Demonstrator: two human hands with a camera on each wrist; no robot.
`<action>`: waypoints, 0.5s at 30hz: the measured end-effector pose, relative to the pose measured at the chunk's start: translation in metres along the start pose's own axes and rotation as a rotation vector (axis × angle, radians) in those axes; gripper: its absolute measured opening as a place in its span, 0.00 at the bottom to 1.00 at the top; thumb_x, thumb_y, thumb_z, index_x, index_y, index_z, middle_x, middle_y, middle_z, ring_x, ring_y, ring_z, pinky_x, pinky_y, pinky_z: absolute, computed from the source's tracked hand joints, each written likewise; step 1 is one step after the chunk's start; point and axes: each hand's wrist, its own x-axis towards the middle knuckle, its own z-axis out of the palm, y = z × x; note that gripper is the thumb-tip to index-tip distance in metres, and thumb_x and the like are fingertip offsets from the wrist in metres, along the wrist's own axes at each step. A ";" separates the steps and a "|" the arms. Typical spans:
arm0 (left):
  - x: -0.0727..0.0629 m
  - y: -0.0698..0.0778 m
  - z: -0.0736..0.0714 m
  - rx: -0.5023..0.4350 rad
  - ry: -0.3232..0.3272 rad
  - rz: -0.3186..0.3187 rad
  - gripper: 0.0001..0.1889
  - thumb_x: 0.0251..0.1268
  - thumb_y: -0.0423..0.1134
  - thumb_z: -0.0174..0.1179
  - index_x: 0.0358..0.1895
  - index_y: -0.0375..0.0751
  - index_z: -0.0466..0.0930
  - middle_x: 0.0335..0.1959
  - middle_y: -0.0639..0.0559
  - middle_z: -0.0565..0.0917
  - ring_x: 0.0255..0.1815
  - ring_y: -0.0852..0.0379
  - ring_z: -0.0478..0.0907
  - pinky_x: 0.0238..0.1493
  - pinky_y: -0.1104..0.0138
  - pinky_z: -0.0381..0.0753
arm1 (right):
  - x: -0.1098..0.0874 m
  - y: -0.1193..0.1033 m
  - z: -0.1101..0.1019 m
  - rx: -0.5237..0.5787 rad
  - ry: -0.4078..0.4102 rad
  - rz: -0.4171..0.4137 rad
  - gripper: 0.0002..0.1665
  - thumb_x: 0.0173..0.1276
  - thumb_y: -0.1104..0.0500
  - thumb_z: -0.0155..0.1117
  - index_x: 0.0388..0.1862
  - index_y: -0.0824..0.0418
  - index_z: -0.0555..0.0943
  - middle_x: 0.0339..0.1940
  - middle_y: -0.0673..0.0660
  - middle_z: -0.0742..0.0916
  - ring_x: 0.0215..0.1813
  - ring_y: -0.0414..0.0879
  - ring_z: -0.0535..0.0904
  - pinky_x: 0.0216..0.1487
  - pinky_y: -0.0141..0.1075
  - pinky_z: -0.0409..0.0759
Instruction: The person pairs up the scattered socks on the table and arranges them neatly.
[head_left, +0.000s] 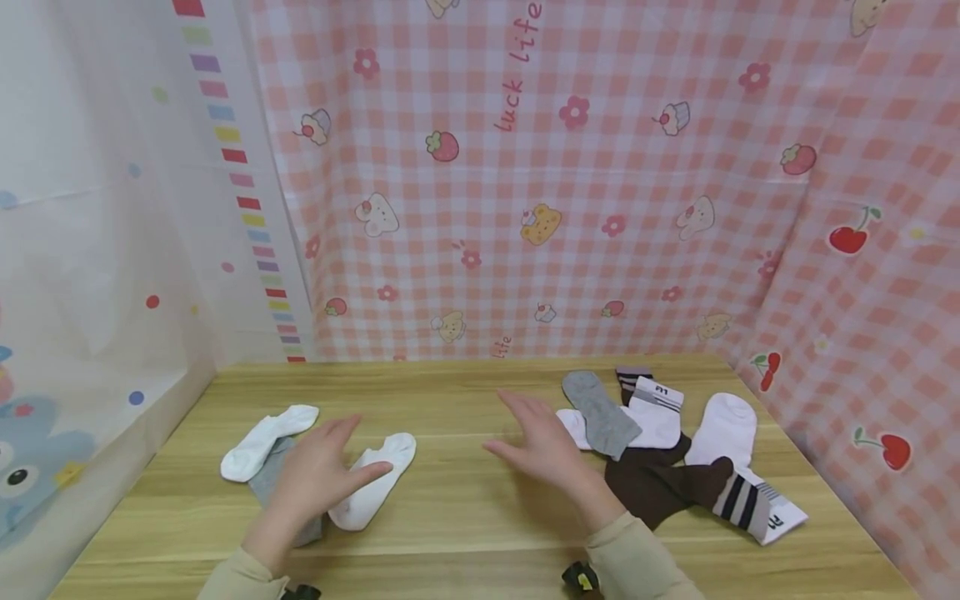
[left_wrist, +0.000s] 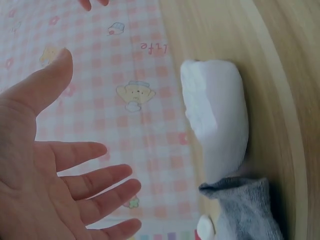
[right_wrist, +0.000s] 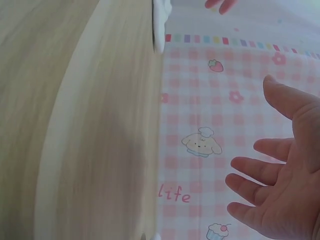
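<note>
My left hand (head_left: 318,471) hovers over the left part of the table, fingers spread and nothing in them. Below and around it lie a white ankle sock (head_left: 375,487), a grey sock (head_left: 272,475) partly hidden by the hand, and another white sock (head_left: 266,437). In the left wrist view a white sock (left_wrist: 217,110) and a grey sock (left_wrist: 245,207) lie beyond the fingers. My right hand (head_left: 547,450), also spread and holding nothing, is above the table just left of a sock pile. That pile has a grey sock (head_left: 600,412) and a brown striped sock (head_left: 675,487).
The right-hand pile also holds white socks (head_left: 723,429), one with a printed, striped cuff (head_left: 660,396). The wooden table (head_left: 465,517) ends at a pink checked curtain (head_left: 480,275) behind, with more patterned cloth hanging at both sides.
</note>
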 end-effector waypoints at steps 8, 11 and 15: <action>0.000 -0.006 -0.005 -0.055 -0.028 -0.029 0.45 0.54 0.62 0.69 0.63 0.27 0.73 0.56 0.30 0.79 0.57 0.32 0.76 0.55 0.44 0.74 | 0.004 -0.006 0.006 0.053 -0.023 0.034 0.42 0.64 0.50 0.72 0.71 0.67 0.68 0.66 0.65 0.77 0.68 0.63 0.69 0.70 0.55 0.63; 0.000 -0.009 -0.005 -0.079 -0.056 -0.052 0.44 0.55 0.60 0.70 0.63 0.24 0.72 0.58 0.29 0.78 0.59 0.32 0.74 0.57 0.43 0.73 | 0.006 -0.007 0.009 0.070 -0.034 0.051 0.43 0.64 0.49 0.72 0.72 0.66 0.68 0.67 0.65 0.76 0.69 0.62 0.68 0.70 0.55 0.62; -0.001 -0.012 -0.005 -0.096 -0.080 -0.080 0.43 0.56 0.57 0.70 0.63 0.23 0.72 0.59 0.28 0.77 0.60 0.31 0.73 0.58 0.43 0.72 | 0.007 -0.009 0.012 0.081 -0.049 0.066 0.43 0.64 0.48 0.71 0.72 0.65 0.67 0.68 0.64 0.75 0.70 0.61 0.68 0.70 0.54 0.63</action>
